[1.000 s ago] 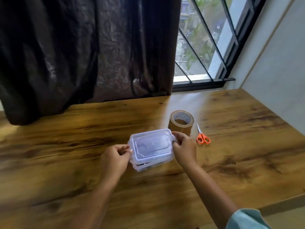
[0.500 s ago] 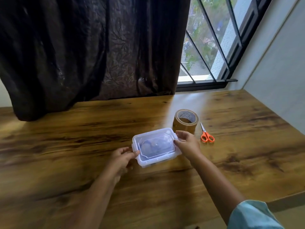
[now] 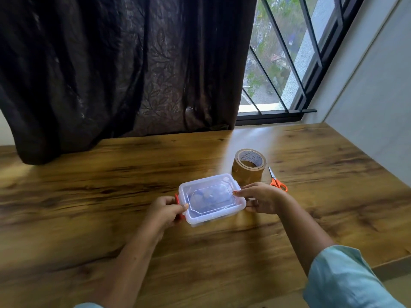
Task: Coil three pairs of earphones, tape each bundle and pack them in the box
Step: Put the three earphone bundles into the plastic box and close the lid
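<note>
left hand and right hand each grip an end of the box; if a latch isn't snapped fully, the lid could spring open.

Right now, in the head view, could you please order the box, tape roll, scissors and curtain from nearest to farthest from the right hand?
1. Box, gripped at its right end by the right hand.
2. Tape roll, just behind the hand, and scissors, to its right: too close to call.
3. Curtain, far back, on the left.
</note>
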{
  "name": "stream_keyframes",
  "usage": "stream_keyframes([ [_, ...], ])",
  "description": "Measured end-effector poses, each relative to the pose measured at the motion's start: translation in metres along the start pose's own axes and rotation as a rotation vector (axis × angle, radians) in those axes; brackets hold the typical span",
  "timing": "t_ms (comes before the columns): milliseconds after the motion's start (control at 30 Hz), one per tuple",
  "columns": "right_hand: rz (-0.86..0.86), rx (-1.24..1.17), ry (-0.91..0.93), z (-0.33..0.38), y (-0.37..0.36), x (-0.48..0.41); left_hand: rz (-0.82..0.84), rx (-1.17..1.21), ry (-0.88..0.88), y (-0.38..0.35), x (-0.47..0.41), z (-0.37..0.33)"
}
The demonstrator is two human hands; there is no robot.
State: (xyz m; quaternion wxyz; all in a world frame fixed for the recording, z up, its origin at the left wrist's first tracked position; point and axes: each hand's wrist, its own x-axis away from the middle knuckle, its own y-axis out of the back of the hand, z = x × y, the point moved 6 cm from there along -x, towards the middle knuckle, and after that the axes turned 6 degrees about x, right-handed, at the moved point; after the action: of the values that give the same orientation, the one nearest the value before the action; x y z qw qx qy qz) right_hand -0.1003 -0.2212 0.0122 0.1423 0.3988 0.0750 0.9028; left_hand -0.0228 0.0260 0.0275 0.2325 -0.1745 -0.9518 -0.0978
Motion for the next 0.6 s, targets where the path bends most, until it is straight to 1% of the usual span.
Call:
stream_keyframes([
  [100, 0.057, -0.011, -0.047, -0.005, 0.000, 0.000, -0.053, -0.082, -0.084, 0.000, 0.001, -0.002],
  [233, 0.090, -0.044, -0.053, -0.007, 0.000, 0.000, -0.101, -0.164, -0.128, 0.001, -0.006, -0.005],
  [333, 0.015, 0.018, 0.011, 0.002, 0.002, 0.002, -0.106, -0.211, -0.129, -0.001, -0.012, -0.010],
  [433, -0.075, 0.172, 0.088, 0.013, 0.001, 0.008, -0.135, -0.293, -0.133, -0.002, -0.018, -0.012],
  [500, -0.137, 0.277, 0.118, 0.017, -0.001, 0.011, -0.153, -0.366, -0.155, -0.002, -0.022, -0.016],
  [600, -0.213, 0.370, 0.146, 0.020, -0.005, 0.010, -0.188, -0.521, -0.198, -0.005, -0.024, -0.020],
])
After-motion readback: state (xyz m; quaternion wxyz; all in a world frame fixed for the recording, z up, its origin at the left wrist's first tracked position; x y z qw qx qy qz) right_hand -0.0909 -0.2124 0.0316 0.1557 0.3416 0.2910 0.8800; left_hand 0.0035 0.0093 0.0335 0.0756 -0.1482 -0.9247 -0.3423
